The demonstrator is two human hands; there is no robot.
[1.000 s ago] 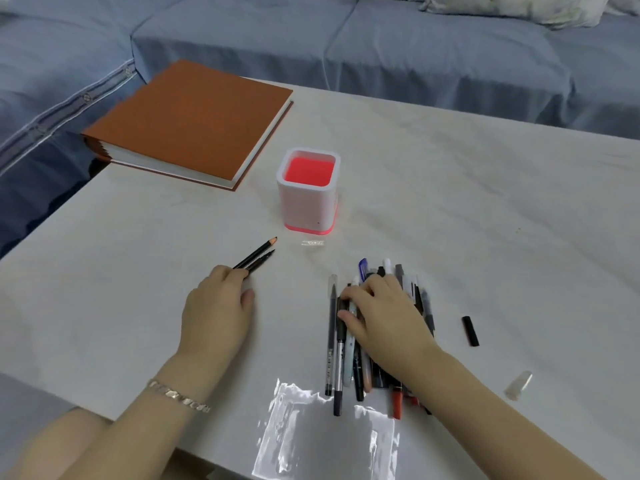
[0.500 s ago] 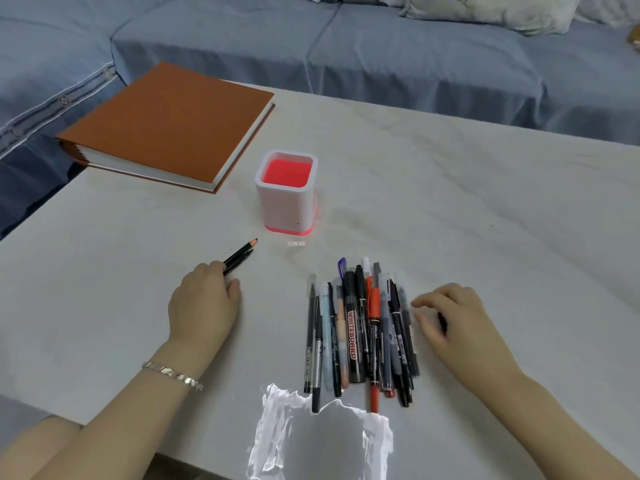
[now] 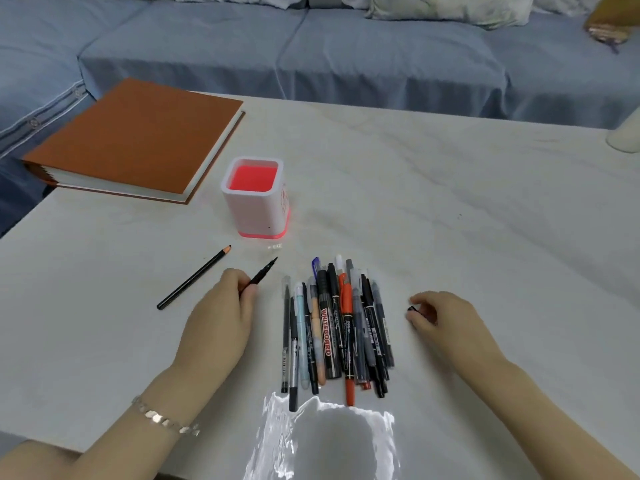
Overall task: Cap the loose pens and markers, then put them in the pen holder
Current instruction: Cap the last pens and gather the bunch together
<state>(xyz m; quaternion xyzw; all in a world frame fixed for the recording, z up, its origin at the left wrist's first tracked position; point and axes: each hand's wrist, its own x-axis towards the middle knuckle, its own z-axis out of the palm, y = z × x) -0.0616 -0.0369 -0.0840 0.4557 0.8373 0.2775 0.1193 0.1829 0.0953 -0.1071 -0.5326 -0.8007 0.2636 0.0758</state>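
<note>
So my left hand [image 3: 221, 317] is pinched shut on a thin black pen [image 3: 262, 274], uncapped, its bare tip pointing up and to the right toward the pen holder [image 3: 256, 209]. My right hand [image 3: 440, 317] is curled closed around a small black cap [image 3: 412, 309], held between thumb and fingertips, with only one end of it showing. The move turns on this: the cap sits well to the right of the pen tip, with the pile of pens and markers [image 3: 336, 327] lying on the table [image 3: 450, 220] between my 2 hands. The pen's long axis runs diagonally, low-left to high-right, so I judge the cap must travel left over the pile and line its open end up along that slant. I cannot tell which way the cap's mouth faces. A pencil [image 3: 194, 277] lies loose just left of my left hand, roughly parallel to the pen. The holder stands empty just beyond the pile, nearer my left hand.
</note>
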